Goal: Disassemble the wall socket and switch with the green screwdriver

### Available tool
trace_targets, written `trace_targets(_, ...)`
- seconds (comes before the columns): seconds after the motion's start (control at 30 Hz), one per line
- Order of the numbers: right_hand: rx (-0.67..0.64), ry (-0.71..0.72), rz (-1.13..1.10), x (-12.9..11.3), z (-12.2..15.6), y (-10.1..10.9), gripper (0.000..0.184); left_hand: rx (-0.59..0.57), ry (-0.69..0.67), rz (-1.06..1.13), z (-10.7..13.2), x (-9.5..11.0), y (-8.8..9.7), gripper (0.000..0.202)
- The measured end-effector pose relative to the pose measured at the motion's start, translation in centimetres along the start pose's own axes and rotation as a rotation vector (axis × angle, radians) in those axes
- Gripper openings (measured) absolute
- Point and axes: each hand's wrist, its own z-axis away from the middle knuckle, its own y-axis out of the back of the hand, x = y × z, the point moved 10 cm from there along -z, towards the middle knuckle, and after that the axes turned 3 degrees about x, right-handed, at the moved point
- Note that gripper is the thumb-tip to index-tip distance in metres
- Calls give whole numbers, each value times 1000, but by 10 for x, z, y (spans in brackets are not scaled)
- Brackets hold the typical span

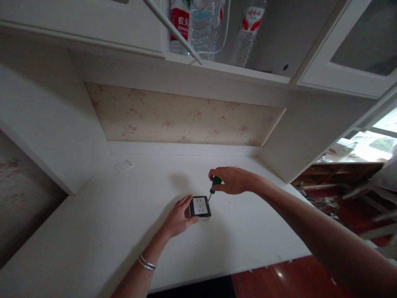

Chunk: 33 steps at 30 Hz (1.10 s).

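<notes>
A square wall socket (200,206) with a white face and dark frame lies on the white desk (124,215). My left hand (180,217) grips its left edge, thumb and fingers closed round the frame. My right hand (231,180) is wrapped round the green handle of a screwdriver (214,187). The shaft slants down to the socket's upper right corner, and the tip touches or nearly touches it.
A small white plate (124,166) lies flat at the desk's back left. Plastic water bottles (198,25) stand on the shelf above. White side panels wall in the desk. Red wooden floor (279,277) and furniture legs show at the right.
</notes>
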Motion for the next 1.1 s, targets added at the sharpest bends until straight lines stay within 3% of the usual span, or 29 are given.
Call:
trace_targets(0.07,55,-155,56,12,-1,4,52,-3,14,0,0,1,1,80)
trace_targets(0.13,92,-214,97,15,-2,7,53,-4,20,1,1,3,1,80)
trace_targets(0.27,31,41,-46,-8,-3,4,26,-3,12,5,1,2,1,81)
trace_targets(0.37,-16,162,-135,-18,2,4,24,5,1,15,1,2,1,81)
trace_targets(0.43,-29,147,-143,-16,2,2,34,10,-1,16,1,1,2,80)
trace_targets(0.5,6,46,-89,-7,-2,1,40,9,2,10,1,2,2,80)
trace_targets(0.6,53,-69,14,5,-6,1,38,2,8,-5,1,2,1,79)
trace_targets(0.73,36,118,-79,-10,-3,2,21,3,-4,-18,1,2,1,80)
trace_targets(0.8,15,197,-120,-17,2,2,28,4,-7,-21,1,3,1,79)
trace_targets(0.87,19,163,-114,-15,3,2,38,5,-6,-19,0,3,1,79)
trace_targets(1.0,76,-57,12,4,-1,4,43,10,-1,0,0,2,2,78)
trace_targets(1.1,75,36,-8,-4,-2,4,29,11,3,5,1,1,2,79)
